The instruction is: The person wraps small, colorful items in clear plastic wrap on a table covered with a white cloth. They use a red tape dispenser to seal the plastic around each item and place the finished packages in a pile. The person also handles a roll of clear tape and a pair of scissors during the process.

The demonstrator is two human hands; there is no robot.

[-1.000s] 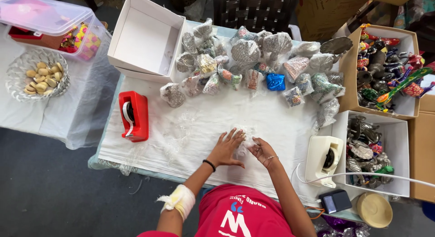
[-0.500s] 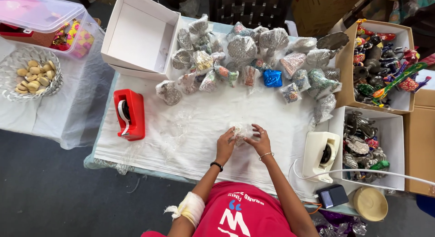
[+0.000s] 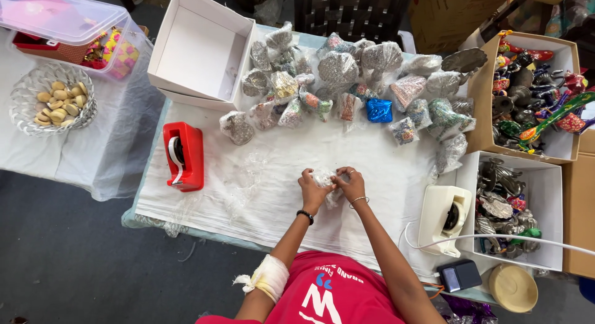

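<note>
Left hand (image 3: pixel 312 189): I see it gripping the small crinkly clear plastic bundle (image 3: pixel 325 178).
Right hand (image 3: pixel 349 183): gripping the same bundle.
Bundle: mid counter (image 3: pixel 384 175), between red tape holder (image 3: pixel 183 155) and cream one (image 3: pixel 444 217).

Both arms stretched forward, left hand (image 3: pixel 312 189) and right hand (image 3: pixel 351 183) pressed close together, fingers curled inward, bandage on left forearm.

Small wrapped bundle (image 3: pixel 325 177) mostly hidden between both hands; clear lidded container (image 3: pixel 62 17) cut off top-left.
</note>
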